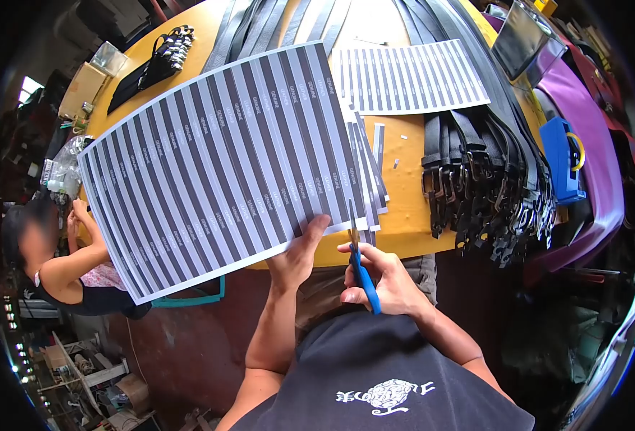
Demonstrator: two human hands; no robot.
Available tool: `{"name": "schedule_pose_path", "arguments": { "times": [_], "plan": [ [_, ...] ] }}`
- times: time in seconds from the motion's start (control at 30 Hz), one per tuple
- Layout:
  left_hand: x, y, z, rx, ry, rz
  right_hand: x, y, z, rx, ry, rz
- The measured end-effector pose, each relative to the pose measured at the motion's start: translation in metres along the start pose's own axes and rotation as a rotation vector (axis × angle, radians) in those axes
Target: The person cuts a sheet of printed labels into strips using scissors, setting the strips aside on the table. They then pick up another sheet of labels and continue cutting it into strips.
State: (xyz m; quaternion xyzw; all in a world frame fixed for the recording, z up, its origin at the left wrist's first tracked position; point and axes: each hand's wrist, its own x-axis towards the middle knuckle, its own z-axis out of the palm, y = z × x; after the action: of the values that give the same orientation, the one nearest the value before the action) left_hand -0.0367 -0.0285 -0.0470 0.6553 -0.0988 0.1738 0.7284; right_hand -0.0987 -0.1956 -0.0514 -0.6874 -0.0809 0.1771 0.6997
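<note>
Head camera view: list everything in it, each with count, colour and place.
striped sheet: one, grey and white, held over the table's near edge
second sheet: one, grey and white stripes, flat on the table's far side
cut strips: several, grey and white, on the table by the held sheet's right edge
belts: many, black with metal buckles, heaped at the table's right, ends over the edge
table: one, yellow
blue box: one, right of the belts
other person: one, dark top, at the left, beside the table
scissors: one pair, blue handles, at the striped sheet's lower edge
left hand: grips the striped sheet's lower edge
right hand: holds the scissors
</note>
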Motion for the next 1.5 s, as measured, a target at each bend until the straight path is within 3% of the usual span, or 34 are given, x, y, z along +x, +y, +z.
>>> {"name": "schedule_pose_path", "arguments": {
  "times": [0.63,1.5],
  "plan": [
    [0.000,0.006,0.002,0.012,0.025,0.132,0.005,-0.003,0.003,0.074,0.012,-0.039],
    [-0.001,0.013,0.008,0.043,0.022,0.102,0.005,0.001,0.005,0.106,0.091,-0.056]
  ]
}}
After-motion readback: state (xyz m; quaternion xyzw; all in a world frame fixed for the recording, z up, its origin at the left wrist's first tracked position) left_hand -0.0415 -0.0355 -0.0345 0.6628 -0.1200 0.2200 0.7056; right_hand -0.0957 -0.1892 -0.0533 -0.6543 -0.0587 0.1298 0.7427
